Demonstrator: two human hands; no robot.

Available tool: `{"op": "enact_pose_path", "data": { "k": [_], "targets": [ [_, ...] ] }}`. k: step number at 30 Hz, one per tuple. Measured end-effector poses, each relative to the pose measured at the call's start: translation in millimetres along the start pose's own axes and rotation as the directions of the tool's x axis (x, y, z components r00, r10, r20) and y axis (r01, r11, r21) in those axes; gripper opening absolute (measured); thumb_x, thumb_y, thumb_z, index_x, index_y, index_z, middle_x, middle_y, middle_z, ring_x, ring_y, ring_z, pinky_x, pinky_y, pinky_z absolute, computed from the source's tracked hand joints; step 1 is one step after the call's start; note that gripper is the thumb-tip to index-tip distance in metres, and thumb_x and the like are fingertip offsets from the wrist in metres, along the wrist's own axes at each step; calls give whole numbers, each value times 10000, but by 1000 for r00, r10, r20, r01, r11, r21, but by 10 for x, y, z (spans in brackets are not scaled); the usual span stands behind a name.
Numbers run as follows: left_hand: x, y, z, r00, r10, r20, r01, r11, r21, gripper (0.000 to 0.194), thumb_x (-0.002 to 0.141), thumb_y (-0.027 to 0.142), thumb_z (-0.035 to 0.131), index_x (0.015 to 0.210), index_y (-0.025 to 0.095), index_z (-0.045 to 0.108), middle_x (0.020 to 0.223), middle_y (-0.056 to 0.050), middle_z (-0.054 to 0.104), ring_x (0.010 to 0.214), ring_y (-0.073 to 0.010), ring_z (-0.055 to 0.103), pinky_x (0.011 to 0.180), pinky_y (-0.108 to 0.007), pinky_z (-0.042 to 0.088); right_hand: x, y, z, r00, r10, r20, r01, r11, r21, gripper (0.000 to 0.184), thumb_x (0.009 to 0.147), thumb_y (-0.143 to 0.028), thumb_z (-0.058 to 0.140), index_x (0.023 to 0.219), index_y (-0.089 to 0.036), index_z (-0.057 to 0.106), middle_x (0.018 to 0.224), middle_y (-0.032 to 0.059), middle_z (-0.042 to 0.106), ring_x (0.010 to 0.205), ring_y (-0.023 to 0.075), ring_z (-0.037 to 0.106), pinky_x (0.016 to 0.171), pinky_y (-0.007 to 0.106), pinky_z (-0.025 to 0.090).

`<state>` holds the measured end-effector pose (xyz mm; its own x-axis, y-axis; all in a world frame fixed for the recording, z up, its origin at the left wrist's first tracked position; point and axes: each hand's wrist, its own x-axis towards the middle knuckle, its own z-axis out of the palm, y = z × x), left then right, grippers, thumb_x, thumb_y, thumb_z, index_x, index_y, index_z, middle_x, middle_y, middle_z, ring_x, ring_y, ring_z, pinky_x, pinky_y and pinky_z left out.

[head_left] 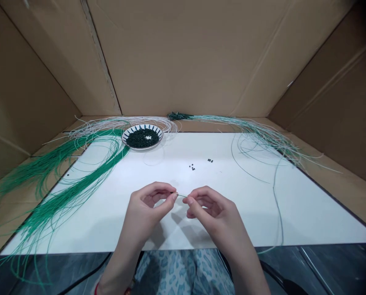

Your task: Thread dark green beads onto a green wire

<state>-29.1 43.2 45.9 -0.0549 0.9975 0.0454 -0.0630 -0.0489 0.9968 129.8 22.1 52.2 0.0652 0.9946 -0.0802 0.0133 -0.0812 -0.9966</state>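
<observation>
The left hand [147, 205] and right hand [209, 211] were raised together above the white tabletop [262, 213], holding a thin green wire [180, 195] in the small gap between them. The left grip was closed, with the thumb and forefinger pinching one end of the wire. The right grip also looked closed on the other end, its fingertips [186, 200] meeting the wire, though the exact contact was too small to see clearly.

The wire would probably feel very light and springy, and its smooth surface might let it slip. It looked best held close to the end, between the finger pads, because a loose length would bend and wave about.

Long bundles of green wires [78, 184] lay across the left side of the tabletop and over its edge. Pale wires [121, 122] curved along the back, and pale green wires [232, 122] spread toward the right. A round dish [142, 146] with a dark patterned rim held a heap of tiny dark beads [142, 138]. A few more beads [192, 166] lay in two small groups on the white surface, and cardboard walls [195, 53] stood behind everything.
</observation>
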Motion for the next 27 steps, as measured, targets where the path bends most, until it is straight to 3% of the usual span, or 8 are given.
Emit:
{"op": "enact_pose_path", "data": {
  "k": [5,11,15,21,24,27],
  "targets": [
    [27,21,-48,999,-3,-36,3,1000,6,82,706,129,809,732,203,786,748,-2,777,750,-151,719,729,-196,580,34,17,50,999,32,42,-36,994,101,276,814,-432,781,969,-208,739,793,8,699,637,153,665,610,287,616],
    [-58,126,22,990,-95,-100,85,992,-98,78,662,153,841,697,218,815,719,-5,797,739,-170,748,706,-202,590,23,-27,158,1000,-2,18,-1,983,185,191,799,-375,803,725,-212,737,721,-9,696,650,147,672,628,243,612],
    [-91,132,24,987,-158,-18,150,966,-212,90,665,173,869,732,226,842,731,-20,810,730,-190,764,711,-237,610,-36,-80,174,997,-78,4,74,959,274,237,829,-402,783,699,-222,702,780,12,716,774,171,682,693,251,626],
    [-66,84,-59,984,7,178,28,981,-192,132,793,186,815,864,287,863,846,-29,804,795,-166,739,708,-207,582,-136,-176,169,996,-92,-6,90,968,236,230,835,-387,772,701,-225,678,852,25,725,758,164,676,729,259,604],
    [-92,116,-53,986,19,166,9,986,-165,150,815,187,790,905,282,863,840,-29,792,786,-146,715,695,-177,557,-164,-191,187,993,-100,-59,110,970,215,206,823,-350,773,686,-231,675,844,24,726,770,167,678,740,253,596],
    [-117,151,-37,993,-70,95,89,973,-213,127,769,196,836,859,281,861,790,-9,790,750,-132,716,678,-158,554,-173,-188,213,989,-123,-86,138,969,203,186,822,-311,756,673,-235,674,835,25,713,790,172,676,744,250,594]
  ]
}}
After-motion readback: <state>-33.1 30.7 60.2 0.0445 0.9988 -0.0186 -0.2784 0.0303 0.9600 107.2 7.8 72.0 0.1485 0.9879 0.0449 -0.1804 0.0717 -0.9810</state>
